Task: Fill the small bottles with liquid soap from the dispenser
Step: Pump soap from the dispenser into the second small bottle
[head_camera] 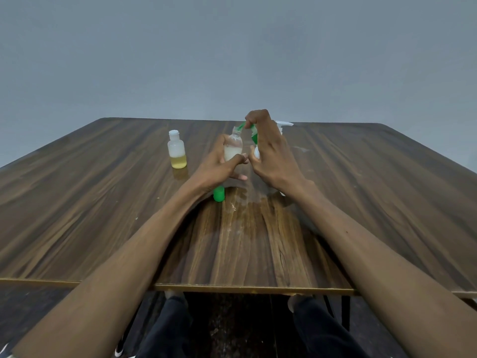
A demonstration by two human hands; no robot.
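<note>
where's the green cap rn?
Head view: the green cap stands on the table near centre, just under the left hand, nearer the camera than the bottle that hand holds.

Wooden table point(103, 215), dark brown grain, pale edge strip along near side. Plain grey-blue wall point(232, 52) directly behind table's far edge, evenly lit, unmarked. Dark floor point(232, 329) below table's near edge. Table top glossy near its middle

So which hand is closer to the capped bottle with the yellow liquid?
Left. The left hand grips the clear bottle just right of the capped bottle; the right hand, pressing the green pump, is farther right.
</note>
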